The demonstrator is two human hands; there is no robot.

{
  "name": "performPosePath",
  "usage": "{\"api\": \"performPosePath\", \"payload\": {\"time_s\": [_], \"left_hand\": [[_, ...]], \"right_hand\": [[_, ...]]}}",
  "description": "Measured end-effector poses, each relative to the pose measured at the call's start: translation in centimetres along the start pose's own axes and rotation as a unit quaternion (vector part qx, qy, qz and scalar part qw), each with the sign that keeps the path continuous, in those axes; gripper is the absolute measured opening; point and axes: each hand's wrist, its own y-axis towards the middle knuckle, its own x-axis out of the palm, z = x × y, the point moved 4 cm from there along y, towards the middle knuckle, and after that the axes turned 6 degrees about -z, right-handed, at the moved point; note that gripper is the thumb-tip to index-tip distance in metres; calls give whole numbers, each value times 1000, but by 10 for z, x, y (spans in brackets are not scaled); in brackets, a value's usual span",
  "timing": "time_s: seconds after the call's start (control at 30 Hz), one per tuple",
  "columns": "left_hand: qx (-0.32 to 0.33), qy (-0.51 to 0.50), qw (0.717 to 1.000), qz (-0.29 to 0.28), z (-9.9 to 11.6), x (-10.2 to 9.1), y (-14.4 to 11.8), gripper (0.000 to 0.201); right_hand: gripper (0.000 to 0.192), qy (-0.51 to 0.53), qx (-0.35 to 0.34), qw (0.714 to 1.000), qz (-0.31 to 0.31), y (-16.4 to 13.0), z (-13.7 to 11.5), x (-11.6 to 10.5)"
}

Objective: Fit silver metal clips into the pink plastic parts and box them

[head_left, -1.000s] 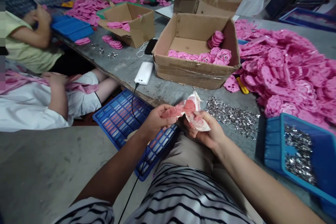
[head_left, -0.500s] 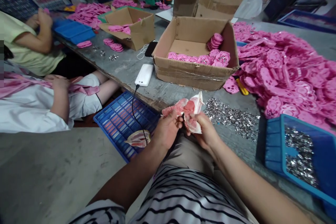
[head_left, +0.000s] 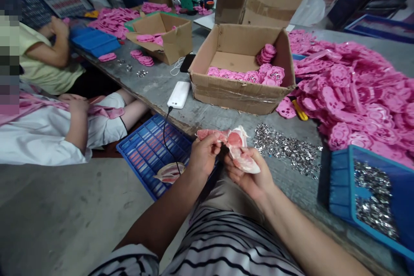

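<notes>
Over my lap I hold a piece of fruit (head_left: 237, 139) with pink-red flesh and white membrane, which looks like pomelo. My left hand (head_left: 204, 153) pinches its left part between thumb and fingers. From the right, my right hand (head_left: 251, 176) grips the lower flap, its thumb on top and fingers curled beneath. A whitish peel-like piece (head_left: 170, 172) with a pink inside lies below my left forearm on a blue crate (head_left: 137, 148). Small shiny metal parts (head_left: 287, 148) are scattered on the grey table (head_left: 210, 116) just beyond my right hand.
An open cardboard box (head_left: 239, 95) holds pink pieces. Right of it are a big pink heap (head_left: 359, 90) and a blue bin (head_left: 341, 181) of metal parts. A white power bank (head_left: 179, 95) trails a black cable. Two people sit at left, one in a white shirt (head_left: 42, 133).
My right hand has turned and lowered the right flap of the fruit, so more of its flesh faces up. My left hand keeps its grip. The view has shifted slightly.
</notes>
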Motion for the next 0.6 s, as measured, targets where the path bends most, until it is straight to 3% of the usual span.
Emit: {"api": "performPosePath", "payload": {"time_s": [0.1,0.3,0.43,0.6], "left_hand": [[7,-23,1000,20,16,-8,8,13],[36,-6,999,27,43,-25,11,15],[36,-3,999,-13,42,-12,-5,15],[33,7,995,-95,40,12,-30,14]], "right_hand": [[12,8,-6,1000,-17,-9,-8,0],[15,-41,-26,998,28,-8,-36,-11],[12,-141,-9,988,59,28,-44,-15],[14,-318,13,945,77,66,-47,-11]]}}
